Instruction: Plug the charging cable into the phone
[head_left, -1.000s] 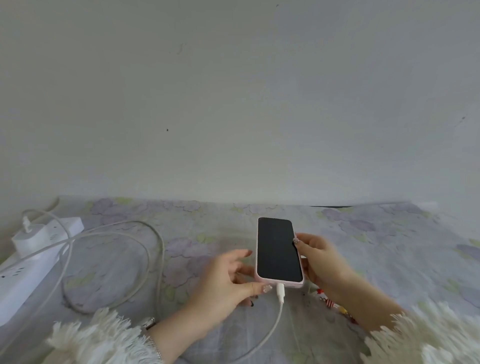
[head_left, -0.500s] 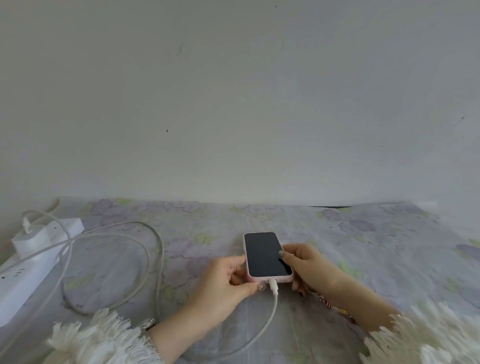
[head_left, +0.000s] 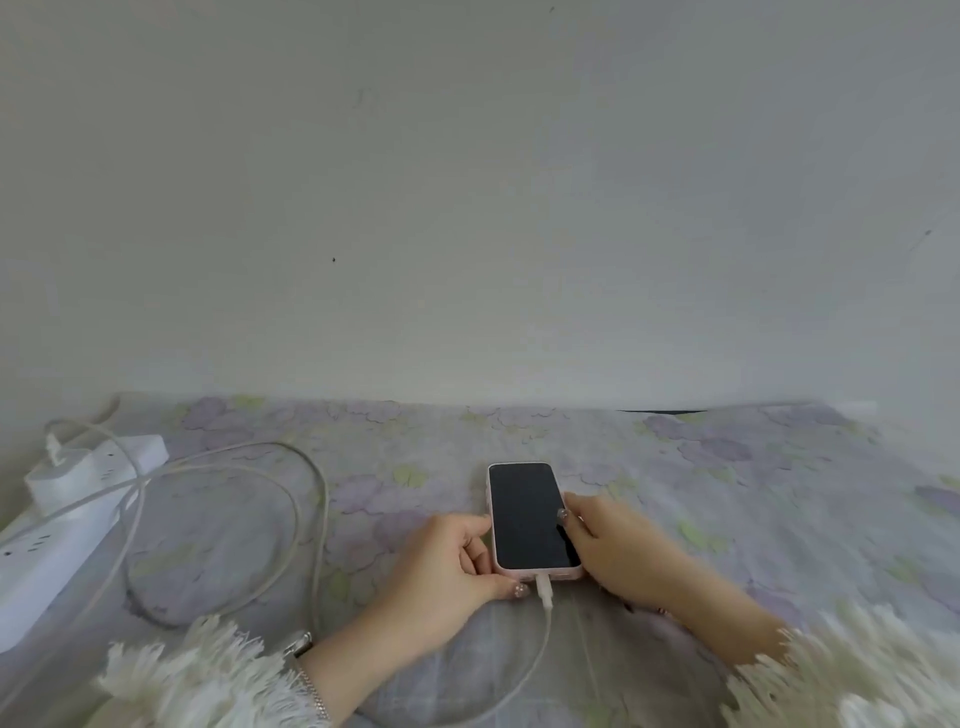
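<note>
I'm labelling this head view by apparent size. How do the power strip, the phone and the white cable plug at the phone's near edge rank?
1. power strip, though it lies nearer the camera's left edge, which may exaggerate it
2. phone
3. cable plug, clearly the smallest

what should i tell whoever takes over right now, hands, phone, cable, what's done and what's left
Left hand: curled against the phone's left lower edge, thumb beside the plug, not clearly gripping either.
Right hand: wrapped on the phone's right edge, holding it.
Phone: face up on the floral sheet, screen dark.
Charging cable: white plug sits in the bottom port; cord runs back toward the power strip at left.
Done: plug appears inserted.
Left: confirm it is fully seated (screen shows no charging sign), then let go.
</note>
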